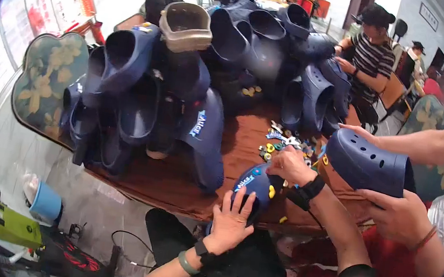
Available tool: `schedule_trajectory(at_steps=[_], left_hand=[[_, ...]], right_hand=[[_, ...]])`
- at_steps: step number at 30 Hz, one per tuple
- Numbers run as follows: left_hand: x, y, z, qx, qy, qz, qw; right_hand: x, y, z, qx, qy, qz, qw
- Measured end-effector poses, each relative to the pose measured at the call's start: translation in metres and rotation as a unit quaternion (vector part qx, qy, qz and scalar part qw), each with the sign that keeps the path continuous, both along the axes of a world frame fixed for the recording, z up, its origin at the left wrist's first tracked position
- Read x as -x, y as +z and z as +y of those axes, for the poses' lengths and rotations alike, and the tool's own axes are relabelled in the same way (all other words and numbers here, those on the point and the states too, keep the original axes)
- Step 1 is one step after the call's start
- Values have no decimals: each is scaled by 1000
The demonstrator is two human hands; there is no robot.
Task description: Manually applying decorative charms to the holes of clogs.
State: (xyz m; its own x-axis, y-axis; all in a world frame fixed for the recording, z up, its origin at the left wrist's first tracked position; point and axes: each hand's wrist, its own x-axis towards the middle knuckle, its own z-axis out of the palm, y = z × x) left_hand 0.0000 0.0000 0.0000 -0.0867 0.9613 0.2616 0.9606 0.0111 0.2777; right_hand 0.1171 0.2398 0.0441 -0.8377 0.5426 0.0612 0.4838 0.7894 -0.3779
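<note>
A dark blue clog [260, 197] lies at the table's near edge in front of me, with a blue-and-white lettered charm [247, 180] and a yellow charm [272, 191] on it. My left hand [232, 221] rests over its near end, fingers spread and stretched. At the clog's far right side, my right hand [293, 166] is closed in a pinch; whatever is between the fingertips is hidden. Just beyond it lies a pile of small colourful shoe charms [272, 145]. To the right, a co-worker's two hands hold another dark blue clog [365, 160] with holes on top.
Many dark blue clogs [128, 87] are heaped on the brown-covered table [251, 131], left and far side. A beige clog [185, 27] tops the heap. A person in a striped shirt [373, 57] sits across. A blue bucket [47, 199] stands on the floor at left.
</note>
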Motion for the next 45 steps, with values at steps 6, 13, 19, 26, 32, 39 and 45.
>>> schedule_trajectory(at_steps=[6,13,19,26,32,39,45], left_hand=[[6,8,-16,8,6,20,1000],[30,8,-10,5,-26,-113,993],[64,-6,-4,32,-8,-276,961],[12,21,19,-87,-71,-347,931],[-68,36,34,-32,-290,-300,908],[-46,-21,36,50,-381,-35,922],[-26,-56,48,-11,-303,0,953]], right_hand=[[16,-19,-29,53,-130,-28,990],[12,-22,-26,33,-35,111,993],[-11,-20,-40,-40,-77,270,959],[-88,-21,-179,336,-177,359,853],[-120,-5,-168,305,-436,437,725],[-236,-92,-55,-124,-504,397,757],[-187,-60,2,-207,-372,309,851]])
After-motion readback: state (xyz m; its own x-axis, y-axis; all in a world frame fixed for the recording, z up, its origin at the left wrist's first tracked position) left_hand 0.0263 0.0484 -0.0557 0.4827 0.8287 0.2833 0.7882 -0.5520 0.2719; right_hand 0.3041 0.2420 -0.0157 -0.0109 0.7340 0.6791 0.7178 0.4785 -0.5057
